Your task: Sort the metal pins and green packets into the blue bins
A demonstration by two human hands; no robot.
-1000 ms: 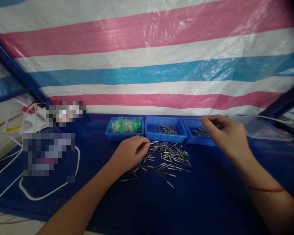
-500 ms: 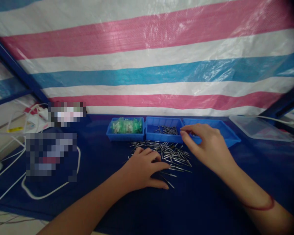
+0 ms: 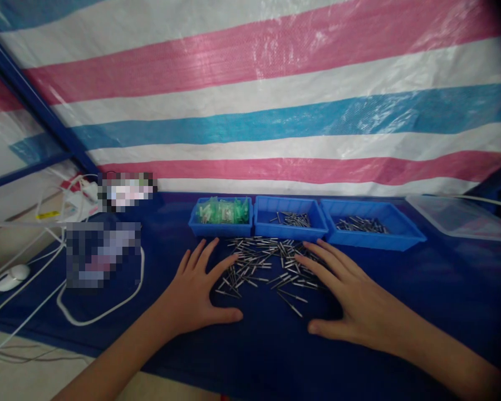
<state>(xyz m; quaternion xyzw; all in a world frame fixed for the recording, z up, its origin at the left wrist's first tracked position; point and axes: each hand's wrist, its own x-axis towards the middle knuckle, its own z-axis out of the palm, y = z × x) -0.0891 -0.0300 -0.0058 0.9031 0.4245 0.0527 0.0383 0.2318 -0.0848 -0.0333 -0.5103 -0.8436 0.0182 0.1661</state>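
A loose pile of metal pop rivets (image 3: 259, 259) lies spread on the dark blue tabletop (image 3: 271, 356). At the pile's left edge, my left hand (image 3: 200, 295) is open with its fingers spread, holding nothing. My right hand (image 3: 350, 295) is open too, its fingertips over the rivets on the right side. Behind the pile three blue bins stand in a row. The left bin (image 3: 221, 229) holds green plastic packets (image 3: 225, 211). A small heap of rivets lies in the middle bin (image 3: 290, 230), and another in the right bin (image 3: 371, 240).
A clear plastic lid or tray (image 3: 463, 217) lies at the right back. White cables (image 3: 100, 322) loop across the left side, near a white plug-like piece (image 3: 19, 273) and two blurred-out items. A striped plastic sheet (image 3: 275, 100) hangs behind the table.
My right hand has come back from the right bin to the pile and spread its fingers. My left hand has moved left off the rivets and opened wider. The view has shifted slightly.
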